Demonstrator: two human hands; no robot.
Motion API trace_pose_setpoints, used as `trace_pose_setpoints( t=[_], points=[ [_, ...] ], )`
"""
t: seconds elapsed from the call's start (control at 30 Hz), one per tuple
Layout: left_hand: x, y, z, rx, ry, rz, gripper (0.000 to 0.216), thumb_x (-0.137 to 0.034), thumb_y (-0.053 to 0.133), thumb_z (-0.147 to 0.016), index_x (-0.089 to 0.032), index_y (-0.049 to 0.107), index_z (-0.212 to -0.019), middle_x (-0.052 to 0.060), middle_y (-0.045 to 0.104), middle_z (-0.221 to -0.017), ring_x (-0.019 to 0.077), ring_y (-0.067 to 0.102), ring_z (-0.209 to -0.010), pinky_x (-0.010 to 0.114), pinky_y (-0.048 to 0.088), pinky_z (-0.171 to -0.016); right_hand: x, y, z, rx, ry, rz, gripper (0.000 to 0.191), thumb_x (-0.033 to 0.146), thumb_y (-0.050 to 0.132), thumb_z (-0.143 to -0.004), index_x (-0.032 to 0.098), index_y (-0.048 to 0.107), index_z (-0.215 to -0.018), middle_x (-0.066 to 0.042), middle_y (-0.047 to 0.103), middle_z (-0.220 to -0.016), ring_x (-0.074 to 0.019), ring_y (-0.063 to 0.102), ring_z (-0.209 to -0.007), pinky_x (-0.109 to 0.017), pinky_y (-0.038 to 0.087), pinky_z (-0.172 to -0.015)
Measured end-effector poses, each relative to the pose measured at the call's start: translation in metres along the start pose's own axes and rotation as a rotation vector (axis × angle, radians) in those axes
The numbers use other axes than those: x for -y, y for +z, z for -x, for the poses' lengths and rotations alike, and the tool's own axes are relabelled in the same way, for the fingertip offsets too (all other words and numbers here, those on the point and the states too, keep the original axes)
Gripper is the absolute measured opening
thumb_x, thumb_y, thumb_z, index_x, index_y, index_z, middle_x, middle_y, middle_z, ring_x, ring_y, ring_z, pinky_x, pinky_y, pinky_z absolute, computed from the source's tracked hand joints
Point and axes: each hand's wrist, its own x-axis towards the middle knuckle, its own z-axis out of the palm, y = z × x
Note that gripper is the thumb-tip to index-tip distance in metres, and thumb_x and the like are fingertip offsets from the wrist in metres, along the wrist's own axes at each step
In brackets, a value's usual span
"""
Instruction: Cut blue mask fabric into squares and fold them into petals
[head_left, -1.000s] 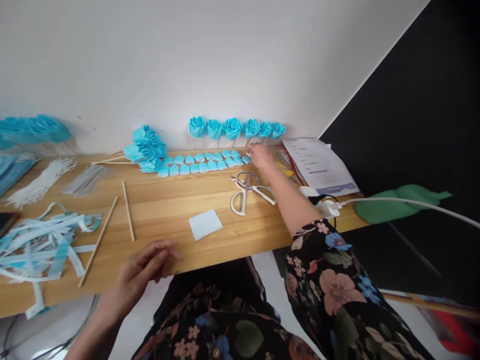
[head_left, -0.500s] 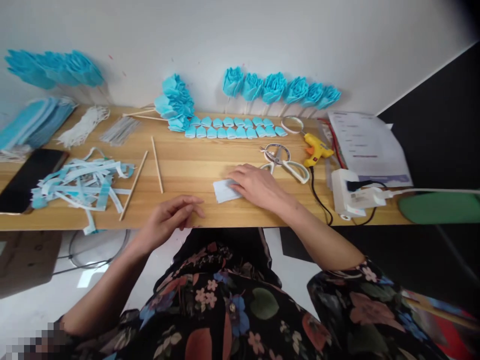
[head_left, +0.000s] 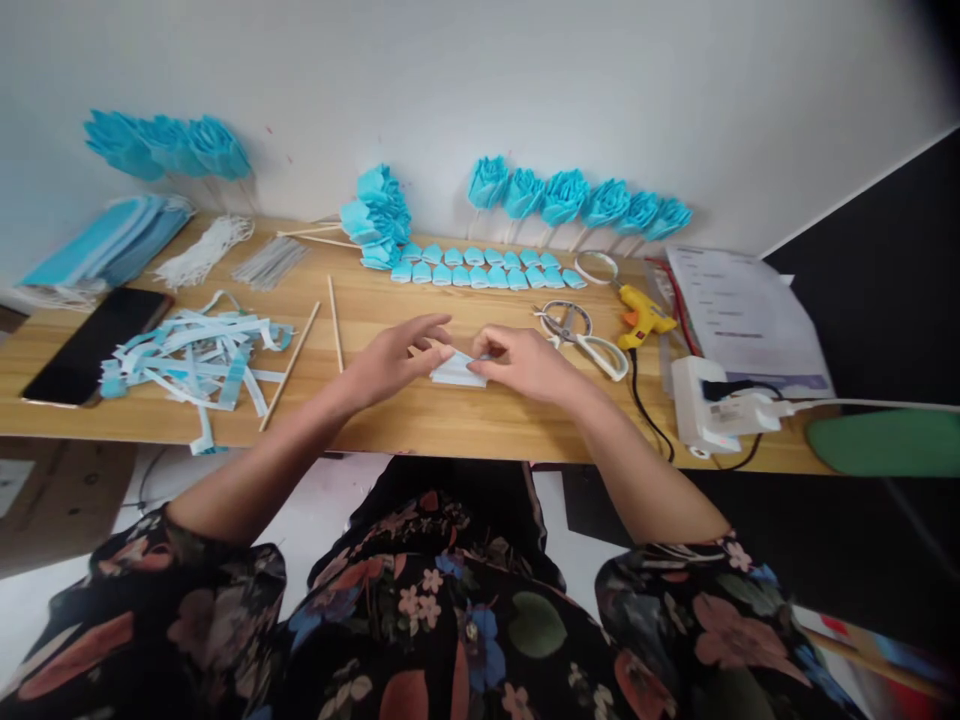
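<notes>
There lay the pale sheet (head_left: 454, 374) on the table (head_left: 420, 425), right between my hands! My right hand (head_left: 521, 362) had its grip pinched on the three o'clock edge; my left hand (head_left: 394, 357), over at ten, had its grip loose, fingers parted, thumb tip at the edge. Blue petals (head_left: 458, 276) lined up at twelve, scissors (head_left: 576, 337) sat toward three, cut strips (head_left: 234, 378) sprawled at nine!

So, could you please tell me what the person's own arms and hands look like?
The left hand and right hand wear no gloves, and the forearms are bare. The sleeves are black, printed with pink and blue flowers and green leaves, and end near the elbows.
</notes>
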Motion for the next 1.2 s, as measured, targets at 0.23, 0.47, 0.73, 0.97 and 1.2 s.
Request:
trace_pose_setpoints(
  t=[0.23, 0.47, 0.73, 0.97, 1.2],
  points=[
    [-0.006, -0.007, -0.048, 0.011, -0.086, 0.006, 0.031, -0.038, 0.062, -0.082, -0.014, 0.063, -0.064, -0.001, 0.053, -0.050, 0.0080, 0.043, -0.047, 0.022, 0.031, -0.048, -0.013, -0.010, -0.030, -0.214, 0.008, -0.571, 0.036, 0.035, 0.072, -0.074, 0.021, 0.065, -0.107, -0.003, 0.073, -0.099, -0.0173, 0.066, -0.085, -0.030, 0.050, -0.076],
    [-0.003, -0.002, -0.069, -0.180, -0.058, 0.148, 0.032, -0.043, 0.070, -0.074, -0.016, 0.056, -0.063, -0.003, 0.052, -0.051, 0.0081, 0.043, -0.048, 0.023, 0.031, -0.049, -0.025, -0.002, -0.053, -0.249, 0.134, -0.925, 0.046, 0.045, 0.080, -0.066, 0.019, 0.066, -0.101, -0.002, 0.070, -0.086, -0.0160, 0.064, -0.077, -0.029, 0.051, -0.073],
    [0.010, 0.002, -0.062, -0.167, -0.004, 0.197, 0.040, -0.055, 0.058, -0.083, -0.017, 0.057, -0.071, -0.001, 0.055, -0.062, 0.0109, 0.048, -0.057, 0.024, 0.039, -0.056, -0.034, 0.010, -0.045, -0.466, 0.084, -0.437, 0.039, 0.051, 0.067, -0.080, 0.020, 0.050, -0.064, 0.006, 0.039, -0.060, -0.0099, 0.037, -0.059, -0.024, 0.028, -0.056],
    [0.017, 0.005, -0.060, -0.108, -0.034, 0.224, 0.037, -0.051, 0.058, -0.084, -0.015, 0.065, -0.081, 0.000, 0.060, -0.065, 0.0113, 0.050, -0.059, 0.024, 0.039, -0.058, -0.029, 0.009, -0.039, -0.440, 0.047, -0.291, 0.034, 0.047, 0.059, -0.085, 0.021, 0.050, -0.065, 0.004, 0.040, -0.061, -0.0116, 0.036, -0.060, -0.025, 0.028, -0.057],
    [0.016, 0.005, -0.059, -0.113, -0.074, 0.232, 0.039, -0.053, 0.059, -0.084, -0.014, 0.065, -0.078, 0.001, 0.061, -0.060, 0.0118, 0.052, -0.056, 0.024, 0.040, -0.056, -0.021, 0.010, -0.037, -0.444, 0.062, -0.311, 0.032, 0.046, 0.060, -0.083, 0.021, 0.053, -0.065, 0.004, 0.042, -0.060, -0.0118, 0.037, -0.059, -0.026, 0.029, -0.057]
  ],
)
